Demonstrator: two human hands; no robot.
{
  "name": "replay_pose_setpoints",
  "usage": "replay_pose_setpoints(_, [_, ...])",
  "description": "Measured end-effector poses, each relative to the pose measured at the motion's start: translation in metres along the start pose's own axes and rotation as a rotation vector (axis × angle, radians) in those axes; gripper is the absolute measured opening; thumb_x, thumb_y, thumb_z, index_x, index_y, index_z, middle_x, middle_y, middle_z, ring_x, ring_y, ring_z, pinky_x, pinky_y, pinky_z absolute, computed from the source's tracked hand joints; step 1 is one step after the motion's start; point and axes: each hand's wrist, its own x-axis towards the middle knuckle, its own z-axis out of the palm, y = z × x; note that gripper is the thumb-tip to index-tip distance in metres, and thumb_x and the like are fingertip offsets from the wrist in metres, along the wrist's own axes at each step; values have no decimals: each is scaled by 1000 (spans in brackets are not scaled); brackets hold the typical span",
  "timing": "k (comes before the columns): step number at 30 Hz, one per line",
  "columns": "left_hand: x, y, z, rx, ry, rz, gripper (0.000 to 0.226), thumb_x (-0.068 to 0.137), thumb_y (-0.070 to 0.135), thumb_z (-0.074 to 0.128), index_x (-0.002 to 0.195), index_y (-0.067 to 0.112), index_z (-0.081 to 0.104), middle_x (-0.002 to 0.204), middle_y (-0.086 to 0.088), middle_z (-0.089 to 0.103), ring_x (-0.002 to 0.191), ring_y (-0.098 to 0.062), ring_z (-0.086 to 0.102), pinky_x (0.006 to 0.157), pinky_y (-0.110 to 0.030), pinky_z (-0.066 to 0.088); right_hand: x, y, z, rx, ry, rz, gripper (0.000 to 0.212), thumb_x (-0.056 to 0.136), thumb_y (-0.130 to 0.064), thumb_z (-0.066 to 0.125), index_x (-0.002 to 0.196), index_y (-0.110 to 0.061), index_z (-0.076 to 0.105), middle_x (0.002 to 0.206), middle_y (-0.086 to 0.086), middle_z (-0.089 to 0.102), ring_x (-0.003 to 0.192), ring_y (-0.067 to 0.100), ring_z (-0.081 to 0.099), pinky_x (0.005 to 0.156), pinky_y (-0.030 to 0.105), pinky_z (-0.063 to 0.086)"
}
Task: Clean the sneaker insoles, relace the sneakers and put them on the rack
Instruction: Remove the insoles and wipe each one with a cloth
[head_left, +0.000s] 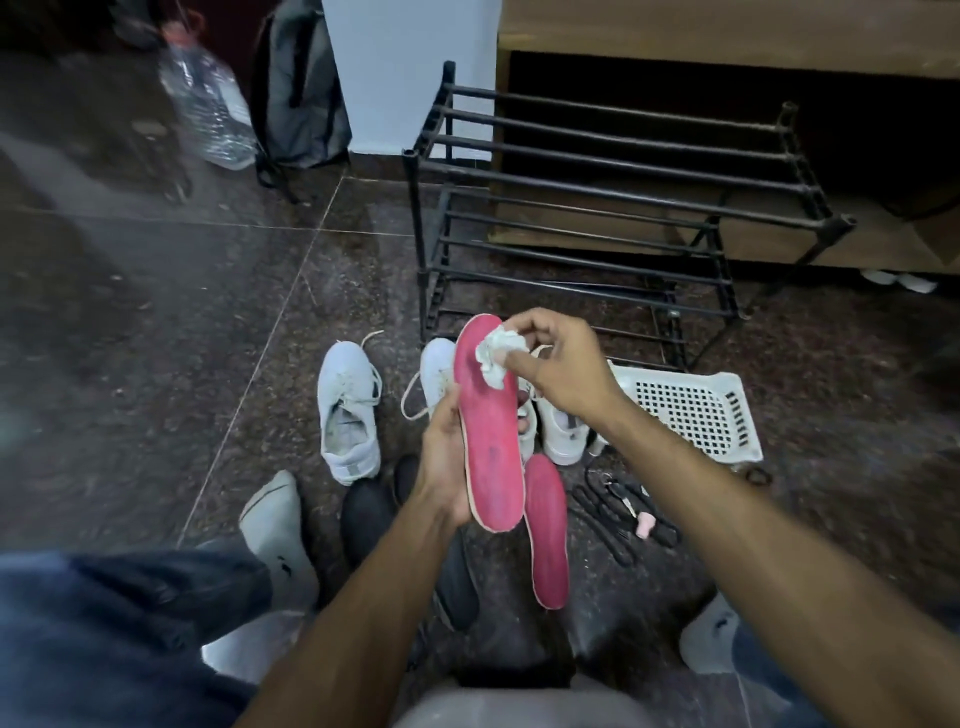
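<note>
Wiping a pink insole

The left hand (441, 457) grips an insole (488, 426) in front of the rack (597, 208). The right hand (561, 364) pinches a crumpled tissue (496, 353) against its toe end. A second insole (548, 530) and white sneakers (348, 410) lie on the floor before the rack.

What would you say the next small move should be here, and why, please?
Probably draw the crumpled tissue in the right hand down the pink insole toward its heel. The tissue sits at the toe end, the left hand grips the lower part, and dark smudges show further down.
</note>
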Motion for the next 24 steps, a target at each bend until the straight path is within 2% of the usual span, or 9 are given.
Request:
replay_pose_setpoints(4, [6, 5, 0, -41, 14, -19, 49, 96, 48, 42, 105, 8, 69, 87, -11, 69, 78, -23, 64, 71, -33, 52, -10, 1, 12, -346, -68, -124, 21, 84, -23, 71, 105, -26, 72, 83, -11, 66, 62, -2, 56, 63, 26, 43])
replay_pose_setpoints(6, [7, 7, 3, -78, 7, -25, 46, 97, 45, 40, 104, 8, 67, 83, -9, 71, 75, -21, 69, 67, -29, 57, -19, -4, 16, -522, -156, -224, 22, 92, -31, 63, 113, -26, 70, 95, -6, 67, 82, 14, 64, 70, 34, 50])
replay_pose_setpoints(8, [7, 8, 1, -115, 11, -21, 46, 98, 42, 41, 109, 5, 66, 89, -12, 70, 82, -23, 70, 75, -33, 59, -28, -5, 18, -642, -303, -250, 33, 97, -35, 53, 128, -26, 59, 101, -2, 59, 89, 23, 62, 73, 38, 51])
replay_pose_setpoints(10, [9, 7, -5, -119, 38, -17, 46, 98, 41, 44, 114, 4, 66, 98, -13, 68, 89, -24, 68, 84, -36, 54, -33, -3, 17, -692, -406, -222, 39, 99, -32, 49, 137, -28, 50, 104, -2, 53, 91, 22, 60, 75, 39, 51])
replay_pose_setpoints(12, [10, 2, -10, -101, 43, -33, 44, 97, 40, 45, 112, 6, 68, 96, -12, 69, 85, -23, 68, 82, -35, 55, -35, 0, 15, -728, -415, -224, 37, 97, -29, 53, 134, -27, 54, 102, -4, 54, 91, 21, 60, 76, 39, 50])
replay_pose_setpoints(15, [11, -8, -12, -71, 4, -50, 38, 87, 40, 54, 93, 9, 75, 78, -9, 69, 67, -20, 68, 64, -29, 56, -30, -1, 15, -820, -387, -272, 23, 96, -29, 54, 114, -21, 65, 99, -2, 60, 89, 26, 63, 74, 36, 50])
replay_pose_setpoints(18, [12, -10, -9, 29, -30, -93, 46, 84, 49, 55, 97, 7, 71, 69, -11, 68, 53, -20, 64, 51, -26, 52, -4, -2, 6, -857, -200, -157, 20, 94, -24, 54, 105, -18, 69, 107, 2, 67, 94, 30, 64, 77, 33, 48])
replay_pose_setpoints(21, [11, -7, -3, 14, -49, -98, 46, 85, 49, 56, 99, 8, 70, 69, -10, 69, 55, -21, 66, 51, -26, 53, 3, -7, 2, -759, -94, -69, 15, 89, -21, 61, 96, -17, 73, 102, 4, 71, 93, 31, 65, 79, 37, 51])
replay_pose_setpoints(24, [10, 0, -5, -159, -22, -91, 45, 92, 44, 49, 102, 4, 69, 82, -14, 70, 72, -24, 69, 65, -32, 58, -38, -20, 18, -579, -234, -88, 12, 87, -13, 65, 92, -16, 75, 91, 1, 73, 82, 20, 65, 79, 34, 53])
